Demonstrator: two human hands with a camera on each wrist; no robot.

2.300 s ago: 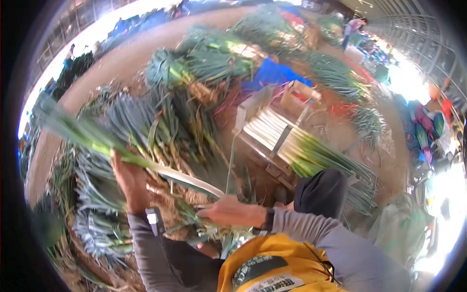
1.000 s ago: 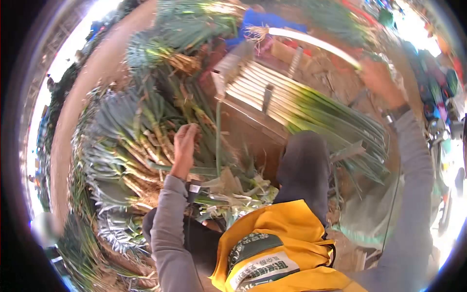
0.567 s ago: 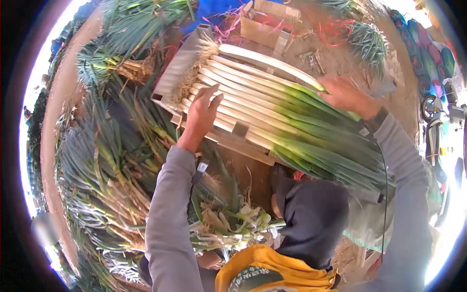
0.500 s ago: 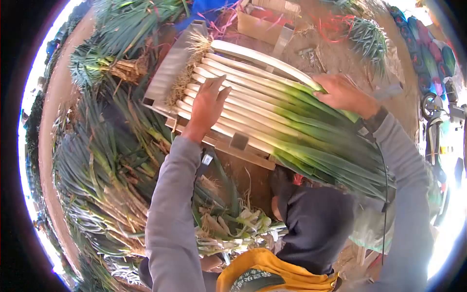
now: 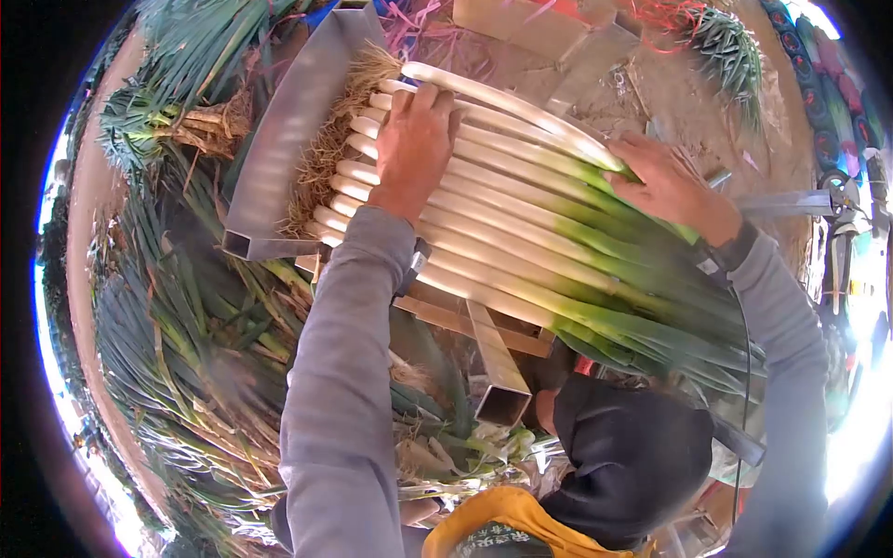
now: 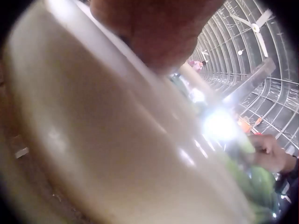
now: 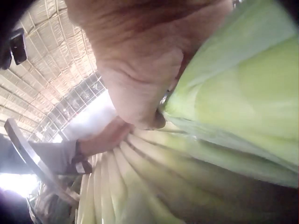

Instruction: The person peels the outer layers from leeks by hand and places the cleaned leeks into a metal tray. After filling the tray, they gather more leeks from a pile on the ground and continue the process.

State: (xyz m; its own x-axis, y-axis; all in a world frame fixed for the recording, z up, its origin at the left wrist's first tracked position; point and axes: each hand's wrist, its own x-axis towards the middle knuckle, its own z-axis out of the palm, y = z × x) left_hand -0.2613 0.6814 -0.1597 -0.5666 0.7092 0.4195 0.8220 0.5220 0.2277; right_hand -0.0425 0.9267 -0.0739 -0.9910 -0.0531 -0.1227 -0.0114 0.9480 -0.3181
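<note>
Across the left of your head view spreads the largest thing, a heap of leeks (image 5: 186,325), its leaves running close up to the metal rack (image 5: 293,135). Next in size comes the row of leeks (image 5: 493,214) in front of you, laid side by side, white stems to the left and green leaves fanning to the lower right. The rack's broad grey end bounds the row on the root side. Past the far edge you have brown ground (image 5: 609,79) between the stems and a cardboard box (image 5: 526,28); on the near side your room narrows, with your dark-clothed knee (image 5: 633,456) just beside the leaves and a square tube (image 5: 504,405) jutting toward you. A metal bar (image 5: 786,203) lies just beyond your right wrist. Your left hand (image 5: 416,149) rests over the stems near the roots; you cannot tell whether its fingers grip. Your right hand (image 5: 674,186) grips the outermost leek (image 5: 502,98), along the row's far edge, where white turns green. Smallest, the tan roots (image 5: 321,167) fringe the stem ends. Your left wrist view alone shows a ceiling fan (image 6: 255,27); your right wrist view shows your thumb (image 7: 145,109) up close against the green.
</note>
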